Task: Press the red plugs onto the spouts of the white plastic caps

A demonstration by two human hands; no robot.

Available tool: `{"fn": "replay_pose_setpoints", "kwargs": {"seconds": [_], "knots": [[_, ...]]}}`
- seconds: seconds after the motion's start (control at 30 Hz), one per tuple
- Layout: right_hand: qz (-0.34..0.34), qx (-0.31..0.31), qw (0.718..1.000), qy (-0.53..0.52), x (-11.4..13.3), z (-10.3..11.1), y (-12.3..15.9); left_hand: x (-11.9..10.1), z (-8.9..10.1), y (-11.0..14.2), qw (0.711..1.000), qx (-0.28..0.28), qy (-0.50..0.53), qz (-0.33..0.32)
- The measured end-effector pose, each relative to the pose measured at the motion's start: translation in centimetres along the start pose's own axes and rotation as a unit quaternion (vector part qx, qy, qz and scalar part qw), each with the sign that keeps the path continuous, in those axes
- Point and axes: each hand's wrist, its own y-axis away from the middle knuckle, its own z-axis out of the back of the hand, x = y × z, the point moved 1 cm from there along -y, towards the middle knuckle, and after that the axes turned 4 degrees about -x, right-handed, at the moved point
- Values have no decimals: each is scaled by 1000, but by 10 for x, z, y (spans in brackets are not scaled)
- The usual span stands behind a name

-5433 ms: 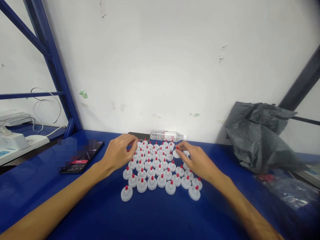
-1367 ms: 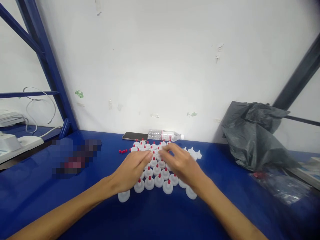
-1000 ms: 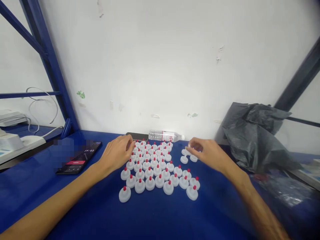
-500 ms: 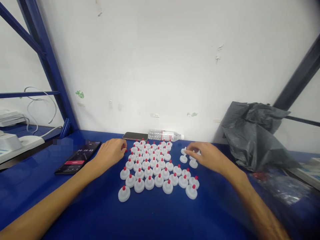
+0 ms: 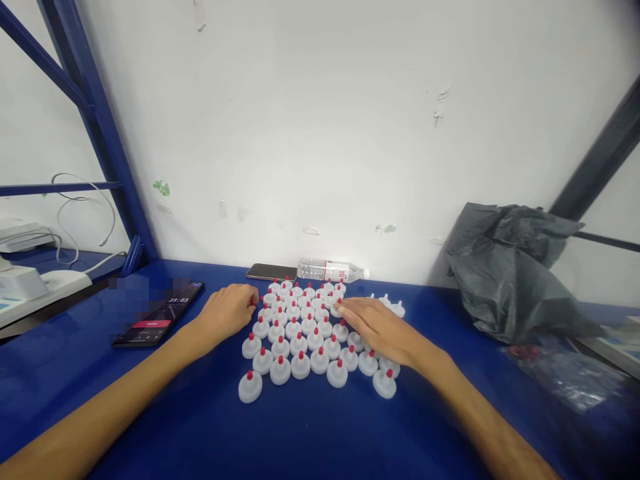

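White round nozzle caps with red tips (image 5: 301, 365) stand upright in uneven rows on the blue table. My left hand (image 5: 233, 311) rests at the left edge of the rows. Its fingers are curled inward, and what they hold, if anything, is hidden. My right hand (image 5: 383, 327) reaches over the right side of the rows. Its thumb and fingers are together close to a red-tipped cap, and whether anything is between them cannot be made out. Behind it, several white caps without red tips (image 5: 399, 309) show, partly covered by the hand.
A phone with a timer (image 5: 160, 317) lies to the left. Along the wall lie another phone (image 5: 271, 271) and a clear bottle (image 5: 333, 270). A grey plastic bag (image 5: 505, 273) and a clear bag (image 5: 575, 383) are on the right. Blue frame posts (image 5: 100, 133) rise at the left.
My right hand has moved left and nearer, from the caps without red tips to over the rows of red-tipped caps. My left hand has stayed almost in place.
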Motion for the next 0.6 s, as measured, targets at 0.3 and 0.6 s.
{"fn": "replay_pose_setpoints", "kwargs": {"seconds": [0.3,0.6], "knots": [[85,-118,987,74,16,-3,-3,-24,18,12,949,-245,135,-148],[299,-195,929,98,53,-25,-5,-58,10,39,914,-201,31,-350]]}}
